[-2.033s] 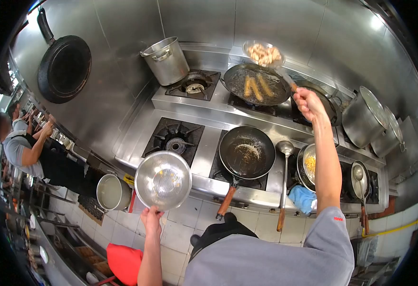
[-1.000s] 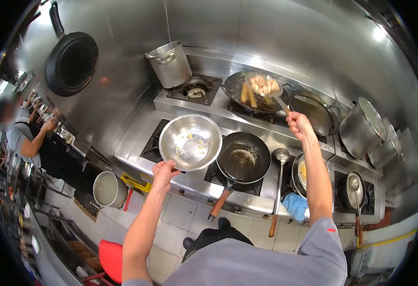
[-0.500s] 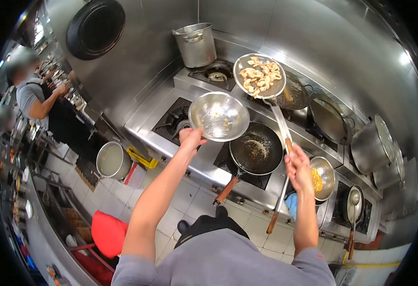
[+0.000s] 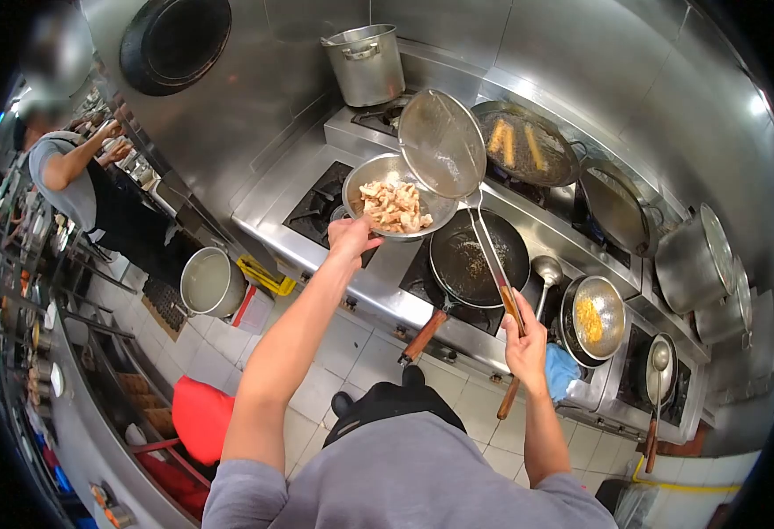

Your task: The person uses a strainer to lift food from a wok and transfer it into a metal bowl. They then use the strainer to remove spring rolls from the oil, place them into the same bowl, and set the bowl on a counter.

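Note:
My left hand (image 4: 351, 242) is closed on the rim of a metal bowl (image 4: 444, 212), which holds pale cooked pieces (image 4: 393, 204). Closed around the wooden handle of a round mesh strainer (image 4: 444, 145) is my right hand (image 4: 525, 342). The strainer is tilted over the right part of the bowl and shows no pieces in it. Just right of the bowl, a dark frying pan (image 4: 479, 258) with brown bits in it rests on the stove.
Long golden pieces (image 4: 508, 145) lie in a wok of oil at the back. A ladle (image 4: 546, 271) and a bowl of yellow food (image 4: 591, 319) are at the right. A tall pot (image 4: 366, 70) stands at the back left. Another person (image 4: 74, 176) stands far left.
The strainer has moved left and tipped, and its pieces are now in the bowl. My right hand has shifted slightly left and down. The oil wok and its long pieces are uncovered.

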Motion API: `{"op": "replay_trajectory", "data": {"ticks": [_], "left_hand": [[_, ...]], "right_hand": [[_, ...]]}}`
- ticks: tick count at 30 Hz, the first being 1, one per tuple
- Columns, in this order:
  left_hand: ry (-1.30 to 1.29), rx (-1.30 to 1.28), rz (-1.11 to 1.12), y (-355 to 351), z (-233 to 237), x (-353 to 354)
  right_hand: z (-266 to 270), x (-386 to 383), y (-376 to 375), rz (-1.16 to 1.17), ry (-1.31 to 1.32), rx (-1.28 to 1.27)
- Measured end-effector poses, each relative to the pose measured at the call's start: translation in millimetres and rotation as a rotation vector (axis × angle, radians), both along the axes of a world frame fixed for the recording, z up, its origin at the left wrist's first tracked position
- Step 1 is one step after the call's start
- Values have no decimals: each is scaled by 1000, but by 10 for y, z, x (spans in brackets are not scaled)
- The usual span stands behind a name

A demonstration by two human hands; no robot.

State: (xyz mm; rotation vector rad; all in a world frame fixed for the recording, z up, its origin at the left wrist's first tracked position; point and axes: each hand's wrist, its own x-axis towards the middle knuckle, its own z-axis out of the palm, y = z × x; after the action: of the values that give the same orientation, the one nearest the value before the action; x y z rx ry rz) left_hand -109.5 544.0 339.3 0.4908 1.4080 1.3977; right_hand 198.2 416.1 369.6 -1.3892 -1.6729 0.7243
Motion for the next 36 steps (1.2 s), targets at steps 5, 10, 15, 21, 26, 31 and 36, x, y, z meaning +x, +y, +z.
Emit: {"op": "replay_trajectory", "data": {"ticks": [5, 10, 15, 21, 26, 31, 36], "left_hand": [[-6, 83, -9, -105, -57, -64], [-32, 140, -19, -142, -59, -105], [67, 132, -12, -320, -141, -240], [192, 28, 55, -963, -377, -532], [204, -37, 73, -1636, -551, -680], [132, -92, 136, -2341, -848, -758], [62, -135, 228, -2929, -1022, -680]], "right_hand": [[-9, 4, 60, 60, 449, -201], [71, 74, 255, 43, 911, -444], [190, 381, 643, -71, 827, -284], [241, 997, 1439, -353, 172, 100], [46, 1407, 2019, -556, -240, 222], [-73, 1462, 2290, -443, -336, 117], [-235, 1415, 2538, -334, -112, -77]]}}
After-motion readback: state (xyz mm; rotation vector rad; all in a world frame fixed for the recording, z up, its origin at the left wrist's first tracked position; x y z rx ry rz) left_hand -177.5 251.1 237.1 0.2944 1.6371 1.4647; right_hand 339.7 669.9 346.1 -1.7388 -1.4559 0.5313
